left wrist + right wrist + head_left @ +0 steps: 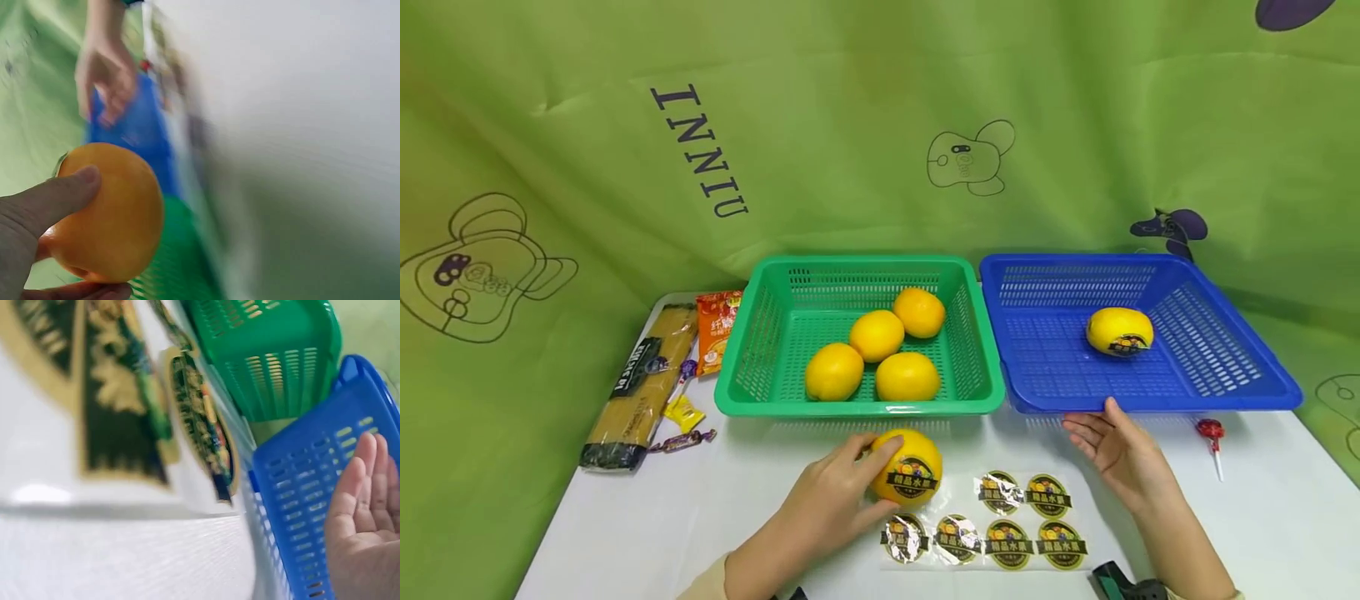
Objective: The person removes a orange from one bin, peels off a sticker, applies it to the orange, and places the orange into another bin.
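My left hand (838, 492) grips an orange (913, 454) between thumb and fingers, just above the table in front of the green basket. A round black-and-gold fruit sticker (912, 477) is on its near side. The left wrist view shows the thumb lying across the orange (115, 212). My right hand (1123, 458) holds nothing; its fingers are loosely extended by the front rim of the blue basket (1150, 404). Whether they touch the rim I cannot tell. Below the hands lies a clear sheet of stickers (1009, 543), with a gap in its upper row.
Several oranges (877, 335) lie in the green basket (857, 408). One stickered orange (1116, 327) sits in the blue basket. Noodles (643, 383), an orange snack packet (715, 325) and wrapped candies (685, 414) lie at left, a red lollipop (1211, 430) at right. A green curtain (850, 142) hangs behind.
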Demonstrator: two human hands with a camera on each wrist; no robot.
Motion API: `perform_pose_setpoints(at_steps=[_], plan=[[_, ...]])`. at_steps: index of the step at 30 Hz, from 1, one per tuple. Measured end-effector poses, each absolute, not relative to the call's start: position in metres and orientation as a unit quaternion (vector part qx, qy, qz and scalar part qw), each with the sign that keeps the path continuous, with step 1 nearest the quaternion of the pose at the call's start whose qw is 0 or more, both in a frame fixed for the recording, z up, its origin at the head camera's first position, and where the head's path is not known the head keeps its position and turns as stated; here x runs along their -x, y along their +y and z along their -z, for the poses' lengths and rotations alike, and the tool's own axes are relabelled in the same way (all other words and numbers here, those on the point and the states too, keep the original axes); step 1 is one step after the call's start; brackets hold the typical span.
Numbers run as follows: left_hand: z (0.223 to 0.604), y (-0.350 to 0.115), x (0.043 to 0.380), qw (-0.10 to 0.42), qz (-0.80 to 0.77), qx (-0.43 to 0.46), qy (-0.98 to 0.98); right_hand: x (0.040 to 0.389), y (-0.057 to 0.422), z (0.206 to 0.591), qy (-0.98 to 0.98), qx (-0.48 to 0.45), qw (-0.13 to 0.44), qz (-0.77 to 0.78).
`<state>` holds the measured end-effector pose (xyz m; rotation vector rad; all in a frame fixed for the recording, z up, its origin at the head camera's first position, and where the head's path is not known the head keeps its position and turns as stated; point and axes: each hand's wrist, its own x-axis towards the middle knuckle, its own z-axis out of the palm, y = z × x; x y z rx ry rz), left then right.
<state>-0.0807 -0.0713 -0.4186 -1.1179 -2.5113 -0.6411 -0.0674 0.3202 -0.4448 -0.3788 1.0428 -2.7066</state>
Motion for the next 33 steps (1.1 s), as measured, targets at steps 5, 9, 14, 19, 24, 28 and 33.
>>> perform_pose_setpoints(at_steps=[5, 9, 14, 19, 24, 28, 33], plan=[[0.358, -0.034, 0.085, 0.121, 0.270, 0.456, -0.840, 0.066, 0.324, 0.438, 0.398, 0.120, 0.063, 0.907], [0.305, 0.022, 0.109, 0.057, 0.309, 0.459, -0.831, 0.064, 0.321, 0.437, 0.431, 0.111, 0.027, 0.895], [0.278, 0.112, 0.160, -0.004, 0.296, 0.416, -0.860, 0.062, 0.313, 0.440, 0.468, 0.080, 0.011, 0.880], [0.302, 0.180, 0.210, -0.051, 0.286, 0.339, -0.895, 0.061, 0.302, 0.444, 0.496, 0.055, 0.004, 0.866], [0.329, 0.217, 0.244, -0.067, 0.295, 0.254, -0.919, 0.060, 0.298, 0.444, 0.518, 0.036, -0.005, 0.855], [0.338, 0.230, 0.256, -0.078, 0.303, 0.210, -0.926, 0.061, 0.296, 0.440, 0.532, 0.011, -0.009, 0.847], [0.345, 0.245, 0.259, -0.098, 0.300, 0.184, -0.931, 0.060, 0.300, 0.436, 0.539, 0.004, -0.019, 0.842]])
